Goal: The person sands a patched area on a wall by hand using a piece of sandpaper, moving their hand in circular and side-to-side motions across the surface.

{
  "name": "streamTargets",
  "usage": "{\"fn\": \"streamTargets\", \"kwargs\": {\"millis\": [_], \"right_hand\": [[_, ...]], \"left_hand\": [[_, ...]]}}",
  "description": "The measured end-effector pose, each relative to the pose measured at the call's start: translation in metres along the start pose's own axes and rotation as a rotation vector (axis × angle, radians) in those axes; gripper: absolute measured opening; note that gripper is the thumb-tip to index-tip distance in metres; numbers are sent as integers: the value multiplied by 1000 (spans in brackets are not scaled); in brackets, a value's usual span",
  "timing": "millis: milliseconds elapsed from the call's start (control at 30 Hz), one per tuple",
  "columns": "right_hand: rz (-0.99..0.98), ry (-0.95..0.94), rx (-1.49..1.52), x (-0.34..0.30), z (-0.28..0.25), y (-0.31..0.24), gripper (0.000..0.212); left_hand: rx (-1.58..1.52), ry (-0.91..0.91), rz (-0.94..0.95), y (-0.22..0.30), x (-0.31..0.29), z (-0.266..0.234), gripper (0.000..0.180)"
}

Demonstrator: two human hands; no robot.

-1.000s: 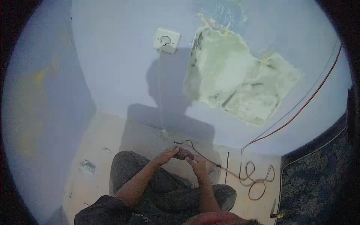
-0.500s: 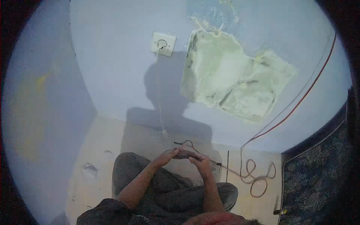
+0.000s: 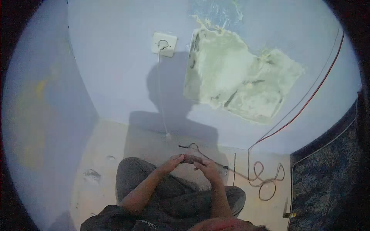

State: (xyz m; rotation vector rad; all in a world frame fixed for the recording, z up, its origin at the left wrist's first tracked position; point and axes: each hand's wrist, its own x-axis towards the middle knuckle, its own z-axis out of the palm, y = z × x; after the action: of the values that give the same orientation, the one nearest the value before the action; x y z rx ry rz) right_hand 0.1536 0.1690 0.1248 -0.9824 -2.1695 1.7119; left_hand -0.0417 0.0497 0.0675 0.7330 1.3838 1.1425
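Note:
Above my crossed legs, both hands meet on a dark brown, oblong thing (image 3: 192,159) whose kind I cannot make out. My left hand (image 3: 172,163) is closed on its left end, the thumb along the top. At the other end my right hand (image 3: 208,170) has its fingers curled round it, with the thumb on the near side. Parts of the thing are hidden by the fingers. Just beyond the hands, a thin dark cable (image 3: 198,151) lies on the floor and passes behind the right hand.
The cable continues into loose loops (image 3: 266,191) on the right. A red cable (image 3: 308,102) runs up the wall. A white socket (image 3: 172,40) with a plugged-in white cord is ahead, beside a pale rough patch (image 3: 227,57). A dark patterned mat (image 3: 323,184) lies far right.
The view has shifted slightly. My hands stay together on the brown thing, which has turned a little between the fingers; the cables lie as before.

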Motion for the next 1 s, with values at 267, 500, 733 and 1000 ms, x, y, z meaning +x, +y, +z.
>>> {"fn": "streamTargets", "kwargs": {"millis": [267, 500, 733, 1000], "right_hand": [[-167, -149, -529, 12, 2, 19, 44], [-164, -296, -500, 7, 14, 8, 33], [-70, -317, -407, 5, 16, 6, 36], [-24, -362, -588, 14, 29, 37, 34]], "left_hand": [[45, -337, 124, -76, 59, -55, 58], [373, -159, 221, 3, -5, -8, 29], [463, -47, 443, -2, -3, 3, 26], [646, -45, 792, -22, 4, 9, 22]]}}
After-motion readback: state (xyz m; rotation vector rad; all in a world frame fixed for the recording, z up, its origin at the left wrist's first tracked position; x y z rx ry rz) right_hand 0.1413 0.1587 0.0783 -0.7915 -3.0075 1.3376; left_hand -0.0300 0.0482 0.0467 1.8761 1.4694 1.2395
